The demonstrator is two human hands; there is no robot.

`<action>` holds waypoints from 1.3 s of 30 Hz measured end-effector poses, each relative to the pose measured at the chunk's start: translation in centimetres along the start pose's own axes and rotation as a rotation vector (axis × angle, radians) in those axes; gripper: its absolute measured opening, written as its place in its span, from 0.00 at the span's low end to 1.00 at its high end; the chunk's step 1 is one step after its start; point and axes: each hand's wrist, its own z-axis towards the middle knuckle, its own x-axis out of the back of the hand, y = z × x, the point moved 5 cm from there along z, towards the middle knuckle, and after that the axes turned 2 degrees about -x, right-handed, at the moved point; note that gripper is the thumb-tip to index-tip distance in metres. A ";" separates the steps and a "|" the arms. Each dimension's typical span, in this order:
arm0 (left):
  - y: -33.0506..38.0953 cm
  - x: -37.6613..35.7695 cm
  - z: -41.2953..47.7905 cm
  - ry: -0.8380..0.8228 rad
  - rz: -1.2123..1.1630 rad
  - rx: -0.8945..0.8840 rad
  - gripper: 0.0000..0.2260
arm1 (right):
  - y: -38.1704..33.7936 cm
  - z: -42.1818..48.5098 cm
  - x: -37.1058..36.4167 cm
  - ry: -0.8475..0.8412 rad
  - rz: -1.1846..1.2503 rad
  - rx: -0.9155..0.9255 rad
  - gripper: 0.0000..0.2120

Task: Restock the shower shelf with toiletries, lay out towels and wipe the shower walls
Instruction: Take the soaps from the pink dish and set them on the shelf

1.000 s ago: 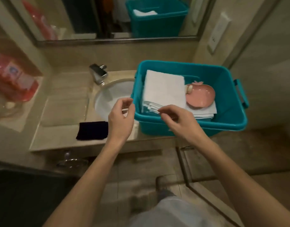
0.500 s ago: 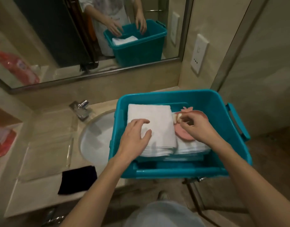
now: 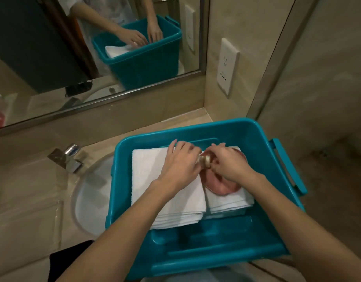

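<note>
While both hands (image 3: pixel 204 163) pinch closed on small pale soap (image 3: pixel 204 159) above pink dish (image 3: pixel 220 184), probably slippery, so better hold by its sides.

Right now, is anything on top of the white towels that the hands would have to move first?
Yes. A pink dish sits on the right towel stack in the teal bin. Both hands, left and right, meet at a small object on it. The left stack is bare.

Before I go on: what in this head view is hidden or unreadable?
- Small object between the left hand and right hand: blurred, unidentifiable.
- Pink dish: partly covered by the right hand.
- Teal bin floor: hidden under towels.
- Black cloth: cut off by the left arm.
</note>
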 end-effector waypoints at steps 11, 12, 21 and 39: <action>1.5 -2.6 4.3 -0.172 0.270 0.105 0.12 | 1.1 0.6 -0.8 0.221 -0.370 -0.058 0.15; 1.5 -2.7 4.5 -0.169 0.286 0.110 0.12 | 1.4 0.6 -0.8 0.241 -0.369 -0.067 0.16; 1.9 -3.3 4.6 -0.207 0.317 0.111 0.06 | 2.0 1.0 0.2 0.194 -0.337 -0.109 0.17; -0.9 1.8 3.5 0.105 -0.413 0.298 0.14 | 1.8 -0.7 4.5 0.109 0.313 -0.317 0.07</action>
